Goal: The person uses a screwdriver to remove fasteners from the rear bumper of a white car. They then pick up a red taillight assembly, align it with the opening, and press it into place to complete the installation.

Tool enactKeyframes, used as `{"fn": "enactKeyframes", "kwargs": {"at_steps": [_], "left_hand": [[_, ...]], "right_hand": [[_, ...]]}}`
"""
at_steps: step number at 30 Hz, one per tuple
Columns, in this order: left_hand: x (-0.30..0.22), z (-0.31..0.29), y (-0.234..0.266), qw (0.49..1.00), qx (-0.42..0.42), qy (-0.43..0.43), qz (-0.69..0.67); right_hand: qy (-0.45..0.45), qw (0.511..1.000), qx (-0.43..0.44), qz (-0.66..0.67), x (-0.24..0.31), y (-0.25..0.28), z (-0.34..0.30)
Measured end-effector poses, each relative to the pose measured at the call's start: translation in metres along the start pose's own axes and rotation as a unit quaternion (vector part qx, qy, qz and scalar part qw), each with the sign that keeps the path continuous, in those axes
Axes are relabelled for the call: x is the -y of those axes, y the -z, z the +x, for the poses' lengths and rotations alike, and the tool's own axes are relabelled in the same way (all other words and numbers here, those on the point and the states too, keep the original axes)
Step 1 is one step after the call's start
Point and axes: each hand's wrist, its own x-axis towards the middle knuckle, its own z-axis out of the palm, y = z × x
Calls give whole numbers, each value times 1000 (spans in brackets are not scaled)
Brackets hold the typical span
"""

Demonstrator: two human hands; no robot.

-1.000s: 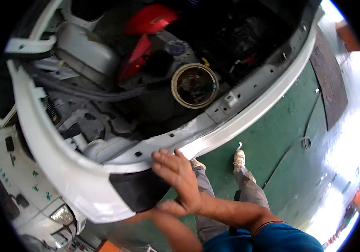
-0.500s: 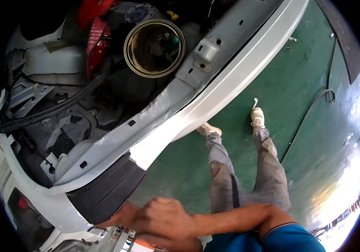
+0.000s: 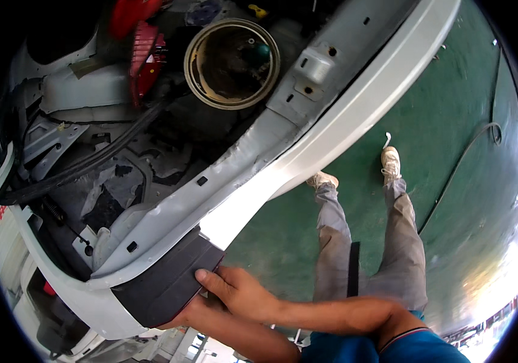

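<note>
Gripping is loose at this moment: the right hand point(image 3: 241, 293) is lying with fingers point(image 3: 210, 279) extended and slightly spread, tips pressing on the lower edge of a dark trim panel point(image 3: 162, 284), not closed around anything. The left hand point(image 3: 189, 314) is sitting just under and behind the right, mostly hidden; whether it is curling around the panel's underside or only bracing it cannot be told.

Location: the dark trim panel is sitting at the corner of a white car body point(image 3: 331, 127), butting against the bright painted sill where it ends, near the lower middle of the view. Beyond it, the open compartment is showing a round metal ring point(image 3: 232, 63) with a dirty well inside, a red part point(image 3: 144, 57) beside it, and black hoses point(image 3: 90, 160) running across grey sheet metal.

Handling, as a judgement: the panel is looking like moulded plastic, light, fairly stiff along its length yet likely flexing at thin edges. Its matte surface is probably offering decent friction to bare skin. Clips or tabs behind it could be snapping if it is being pried from one corner only. Best hold is seeming to be along the free lower edge, both hands spaced apart, thumbs on the face.

Also in view: the person's legs point(image 3: 368, 242) and pale shoes point(image 3: 390, 162) standing on a green floor point(image 3: 452, 121), with a thin cable point(image 3: 464, 157) lying across it.
</note>
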Motion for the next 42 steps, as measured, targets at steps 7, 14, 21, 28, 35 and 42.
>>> {"fn": "enactKeyframes", "kwargs": {"at_steps": [7,14,21,28,35,42], "left_hand": [[9,-7,-9,1000,-20,-15,-4],[-23,3,68,910,95,-308,261],[-114,15,40,301,371,-542,691],[-107,18,16,326,407,-567,638],[-104,15,21,332,406,-575,628],[-105,15,28,312,401,-605,613]], "right_hand": [[-1,999,-40,37,12,-3,0],[-7,997,9,74,16,1,0],[4,997,29,71,11,1,-1],[7,998,-5,59,20,0,2],[9,995,24,94,14,2,-1],[36,999,9,-26,-56,94,-16]]}}
